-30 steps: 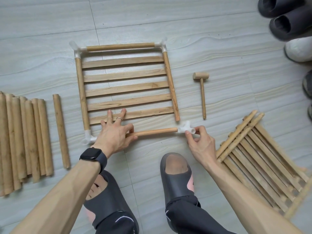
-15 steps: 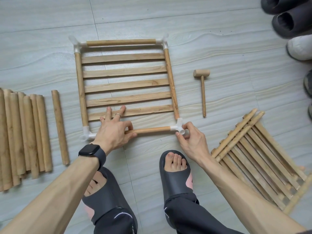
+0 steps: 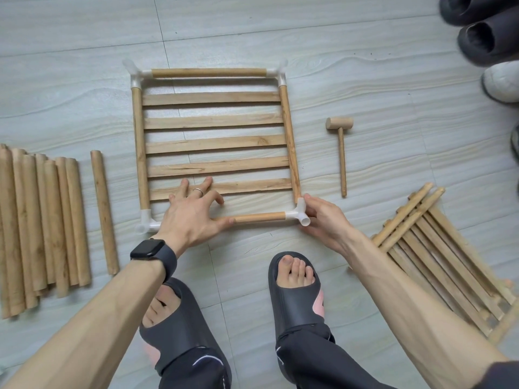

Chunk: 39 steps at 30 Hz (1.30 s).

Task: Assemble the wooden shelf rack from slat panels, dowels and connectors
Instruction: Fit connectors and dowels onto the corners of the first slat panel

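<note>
A wooden slat panel (image 3: 216, 144) lies flat on the floor, framed by a far dowel (image 3: 209, 73) and two side rails. White connectors sit at the far left (image 3: 134, 73), far right (image 3: 280, 74) and near left (image 3: 146, 221) corners. My left hand (image 3: 191, 217) holds the near dowel (image 3: 261, 217) with thumb and index finger, its other fingers spread on the lowest slat. My right hand (image 3: 323, 223) pinches the white connector (image 3: 299, 213) on that dowel's right end, which touches the near end of the right rail (image 3: 290, 141).
A bundle of loose dowels (image 3: 42, 228) lies at the left, with a single dowel (image 3: 104, 211) beside it. A small wooden mallet (image 3: 340, 153) lies right of the panel. Stacked slat panels (image 3: 438, 254) sit at the right. Shoes (image 3: 483, 32) crowd the top right. My slippered feet (image 3: 295, 287) stand below.
Both hands carried the near dowel and its connector up toward the panel. The connector went from lying apart from the right rail to meeting its end.
</note>
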Motion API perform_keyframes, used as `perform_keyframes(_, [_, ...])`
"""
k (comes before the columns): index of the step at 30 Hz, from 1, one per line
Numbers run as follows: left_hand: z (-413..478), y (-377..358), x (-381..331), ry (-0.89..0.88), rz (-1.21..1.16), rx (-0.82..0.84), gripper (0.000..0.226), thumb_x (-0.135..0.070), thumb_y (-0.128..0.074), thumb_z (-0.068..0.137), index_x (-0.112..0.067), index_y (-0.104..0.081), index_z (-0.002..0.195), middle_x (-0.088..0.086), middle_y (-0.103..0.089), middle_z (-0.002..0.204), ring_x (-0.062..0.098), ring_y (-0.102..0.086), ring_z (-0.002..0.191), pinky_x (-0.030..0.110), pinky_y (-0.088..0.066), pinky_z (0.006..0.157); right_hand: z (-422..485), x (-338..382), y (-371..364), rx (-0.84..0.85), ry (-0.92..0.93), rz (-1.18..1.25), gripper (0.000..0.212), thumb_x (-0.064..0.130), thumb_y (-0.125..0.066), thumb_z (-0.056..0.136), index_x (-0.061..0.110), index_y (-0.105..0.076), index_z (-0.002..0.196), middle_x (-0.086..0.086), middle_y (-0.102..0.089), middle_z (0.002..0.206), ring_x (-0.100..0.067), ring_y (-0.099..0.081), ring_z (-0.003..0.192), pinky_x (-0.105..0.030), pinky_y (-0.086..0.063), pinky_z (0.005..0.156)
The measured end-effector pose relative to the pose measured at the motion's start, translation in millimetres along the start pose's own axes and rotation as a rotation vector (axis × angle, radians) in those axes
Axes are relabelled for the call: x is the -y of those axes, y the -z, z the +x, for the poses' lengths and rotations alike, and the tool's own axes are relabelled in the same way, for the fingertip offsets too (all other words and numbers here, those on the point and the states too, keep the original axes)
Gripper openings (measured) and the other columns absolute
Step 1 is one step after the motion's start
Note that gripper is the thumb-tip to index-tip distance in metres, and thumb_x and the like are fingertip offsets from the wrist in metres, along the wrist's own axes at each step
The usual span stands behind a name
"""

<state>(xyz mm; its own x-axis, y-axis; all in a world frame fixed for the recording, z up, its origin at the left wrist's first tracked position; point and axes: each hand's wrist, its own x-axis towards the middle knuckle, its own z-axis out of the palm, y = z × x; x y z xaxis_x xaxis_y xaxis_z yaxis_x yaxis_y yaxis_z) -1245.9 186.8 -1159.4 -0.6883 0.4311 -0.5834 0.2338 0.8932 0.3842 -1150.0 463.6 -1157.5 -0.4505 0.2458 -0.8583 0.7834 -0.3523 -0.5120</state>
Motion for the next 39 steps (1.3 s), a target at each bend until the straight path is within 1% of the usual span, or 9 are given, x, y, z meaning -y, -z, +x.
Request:
perform_keyframes(6, [2.4, 2.7, -11.9, 0.054, -0.05, -0.082, 0.046, -0.069, -0.049, 0.09, -0.037, -0.055, 0.122, -0.011, -0.031, 0.162, 0.03, -0.022, 0.147, 0.058, -0.023, 0.114, -5.0, -6.4, -8.2, 0.082, -0.11, 0.413, 0.016, 0.011, -0.05, 0.106, 0.003, -0.055, 0.118, -0.017, -0.073, 0.118, -0.02, -0.07, 0.091, -0.035, -0.051, 0.072])
perform_keyframes(13, [6.7, 3.6, -21.5, 0.09, -0.132, -0.214, 0.027, -0.048, -0.056, 0.097, -0.041, -0.049, 0.122, -0.01, -0.063, 0.132, 0.032, -0.035, 0.128, 0.06, -0.03, 0.103, -8.5, -16.3, -11.3, 0.124, -0.035, 0.503, 0.018, 0.014, -0.052, 0.103, 0.005, -0.068, 0.105, -0.005, -0.074, 0.103, -0.013, -0.062, 0.079, -0.03, -0.042, 0.067])
perform_keyframes(18, [18.6, 6.1, -35.9, 0.105, -0.118, -0.192, 0.038, -0.05, -0.051, 0.101, -0.046, -0.052, 0.139, -0.012, -0.051, 0.142, 0.029, -0.038, 0.128, 0.081, -0.023, 0.099, -12.7, -16.7, -8.0, 0.161, -0.018, 0.523, 0.025, 0.028, -0.065, 0.09, 0.009, -0.072, 0.105, 0.002, -0.073, 0.1, -0.006, -0.061, 0.08, -0.021, -0.045, 0.067])
perform_keyframes(22, [21.8, 6.4, -40.2, 0.085, -0.164, -0.196, 0.035, -0.052, -0.05, 0.101, -0.046, -0.057, 0.135, -0.012, -0.052, 0.141, 0.028, -0.04, 0.127, 0.083, -0.024, 0.096, -12.4, -10.1, -9.2, 0.097, 0.014, 0.604, 0.018, 0.03, -0.07, 0.088, 0.013, -0.076, 0.092, -0.003, -0.075, 0.095, -0.007, -0.061, 0.067, -0.022, -0.049, 0.065])
perform_keyframes(26, [20.7, 7.3, -39.2, 0.072, -0.127, -0.196, 0.033, -0.051, -0.048, 0.102, -0.044, -0.059, 0.133, -0.011, -0.053, 0.139, 0.03, -0.041, 0.124, 0.083, -0.026, 0.094, -15.8, -11.6, -11.1, 0.064, 0.07, 0.504, 0.032, 0.031, -0.071, 0.086, 0.006, -0.071, 0.106, -0.009, -0.077, 0.109, -0.008, -0.062, 0.07, -0.021, -0.052, 0.063])
perform_keyframes(30, [17.6, 5.5, -37.0, 0.037, -0.139, -0.215, 0.032, -0.05, -0.05, 0.102, -0.045, -0.059, 0.132, -0.01, -0.054, 0.138, 0.03, -0.039, 0.126, 0.08, -0.031, 0.092, -20.8, -8.2, -13.7, 0.184, 0.0, 0.531, 0.036, 0.044, -0.059, 0.097, 0.016, -0.066, 0.119, 0.006, -0.075, 0.115, -0.002, -0.05, 0.061, -0.018, -0.034, 0.056])
perform_keyframes(33, [19.0, 9.2, -38.7, 0.024, -0.177, -0.229, 0.034, -0.051, -0.049, 0.101, -0.049, -0.055, 0.135, -0.009, -0.054, 0.138, 0.03, -0.039, 0.129, 0.078, -0.034, 0.091, -19.3, 6.9, -14.2, 0.249, 0.015, 0.528, 0.033, 0.05, -0.058, 0.095, 0.024, -0.077, 0.103, 0.011, -0.074, 0.102, -0.002, -0.048, 0.056, -0.019, -0.031, 0.055])
perform_keyframes(36, [19.1, 6.1, -45.5, 0.01, -0.098, -0.137, 0.048, -0.064, -0.04, 0.099, -0.047, -0.045, 0.143, -0.004, -0.048, 0.142, 0.031, -0.037, 0.131, 0.08, -0.034, 0.091, -9.6, 15.0, -18.1, 0.046, 0.02, 0.502, 0.034, 0.045, -0.054, 0.101, 0.017, -0.071, 0.092, 0.003, -0.068, 0.079, -0.008, -0.044, 0.051, -0.02, -0.033, 0.05])
perform_keyframes(39, [9.7, -10.3, -48.3, -0.052, 0.101, -0.06, 0.097, -0.093, -0.026, 0.078, -0.039, -0.014, 0.157, -0.001, -0.032, 0.154, 0.029, -0.028, 0.141, 0.08, -0.014, 0.106, -1.5, 16.0, -15.0, -0.04, -0.036, 0.598, 0.044, 0.048, -0.046, 0.102, 0.01, -0.066, 0.091, 0.0, -0.061, 0.072, -0.012, -0.043, 0.051, -0.025, -0.031, 0.051])
